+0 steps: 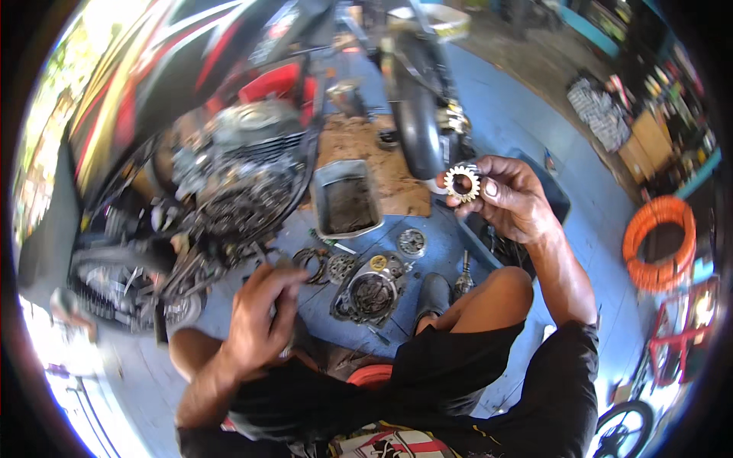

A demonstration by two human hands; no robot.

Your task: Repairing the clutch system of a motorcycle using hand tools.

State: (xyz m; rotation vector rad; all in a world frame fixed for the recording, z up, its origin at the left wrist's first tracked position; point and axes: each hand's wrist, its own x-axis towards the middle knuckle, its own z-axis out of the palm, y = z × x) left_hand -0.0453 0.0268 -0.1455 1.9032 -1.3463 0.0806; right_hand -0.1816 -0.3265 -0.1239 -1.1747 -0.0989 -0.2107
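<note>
My right hand (500, 202), raised at the right of centre, grips a toothed metal gear (450, 188) between thumb and fingers, its centre hole facing up. My left hand (267, 309) is lower left, slightly blurred, with fingers loosely bent and apart and nothing visible in it, beside several dark rings (311, 263). On the blue floor between my legs lie a round metal casing (355, 301) with a yellow part (378, 263), a small clutch-like disc (412, 243) and a similar one (340, 269).
A partly dismantled motorcycle (244, 153) fills the upper left. A grimy tray (347, 198) sits before cardboard (401, 200). A blue bin (553, 198) is behind my right hand, a tool (463, 282) near my foot, an orange coil (657, 278) and red frame (679, 336) at right.
</note>
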